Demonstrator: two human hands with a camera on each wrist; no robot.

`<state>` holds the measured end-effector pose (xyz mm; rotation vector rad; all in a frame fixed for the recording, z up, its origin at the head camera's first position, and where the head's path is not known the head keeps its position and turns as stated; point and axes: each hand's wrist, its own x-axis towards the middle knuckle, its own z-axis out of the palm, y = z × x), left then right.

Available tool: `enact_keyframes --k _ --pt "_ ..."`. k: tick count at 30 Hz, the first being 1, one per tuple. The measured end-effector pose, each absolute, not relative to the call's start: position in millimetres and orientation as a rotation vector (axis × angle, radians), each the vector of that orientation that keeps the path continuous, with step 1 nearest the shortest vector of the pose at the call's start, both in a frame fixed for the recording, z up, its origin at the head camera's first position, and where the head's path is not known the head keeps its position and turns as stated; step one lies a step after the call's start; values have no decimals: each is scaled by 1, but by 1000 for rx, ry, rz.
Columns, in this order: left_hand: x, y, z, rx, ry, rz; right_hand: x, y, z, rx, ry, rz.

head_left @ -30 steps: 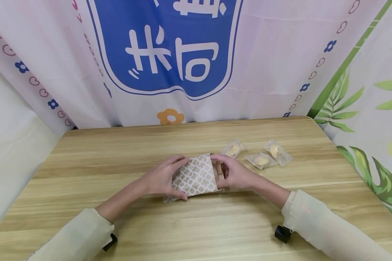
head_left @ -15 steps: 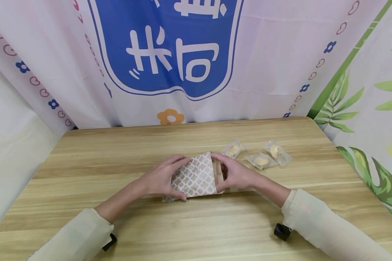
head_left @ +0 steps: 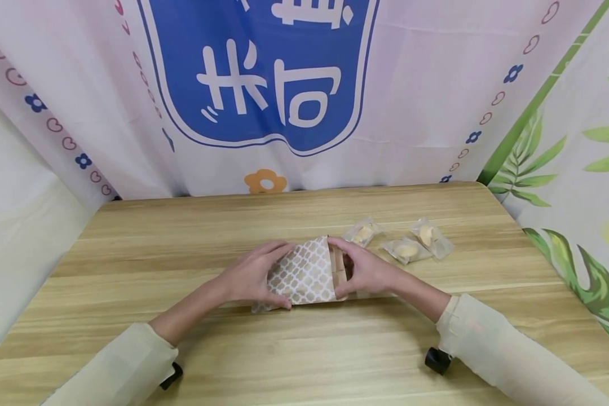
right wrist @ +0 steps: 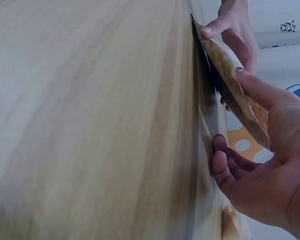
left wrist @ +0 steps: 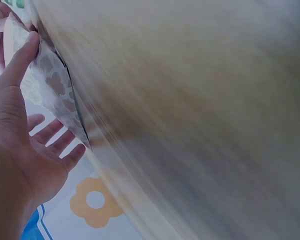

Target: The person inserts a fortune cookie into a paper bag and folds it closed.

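A flat paper bag [head_left: 304,273] with a white-and-tan lattice print lies on the table, its mouth toward the right, showing brown inside. My left hand [head_left: 254,275] spans the bag's left part, thumb on the near edge and fingers over the far edge. At the mouth, my right hand [head_left: 367,270] holds the bag's rim, index finger at the far corner and thumb at the near one. The right wrist view shows that thumb against the brown bag [right wrist: 227,60], the other fingers curled below. In the left wrist view, the left thumb presses the bag [left wrist: 52,82].
Behind and right of the bag lie three small clear packets, each with a pale yellow piece: one packet [head_left: 363,232] near my right hand, another packet [head_left: 407,249] beside it, and a third packet [head_left: 430,237] farther right. A printed curtain [head_left: 411,113] hangs behind the wooden table [head_left: 182,225].
My right thumb has shifted from inside the mouth to its near edge, and the mouth now stands slightly wider. My left hand stays almost in place; the packets have not moved.
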<state>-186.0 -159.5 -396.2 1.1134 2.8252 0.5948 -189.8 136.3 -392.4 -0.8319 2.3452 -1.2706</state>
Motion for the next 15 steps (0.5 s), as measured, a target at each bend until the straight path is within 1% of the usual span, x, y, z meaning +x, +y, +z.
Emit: enact_keyframes --k 3,6,15 --pt "-186 -159 -396 1103 2831 587 -190 137 -394 -840 2308 -1316" --pt "-186 -158 -396 1100 2833 582 -190 139 -395 -795 2300 -1355" --pt "-187 -153 -396 1114 2868 498 -191 133 -392 -469 2233 -1629"
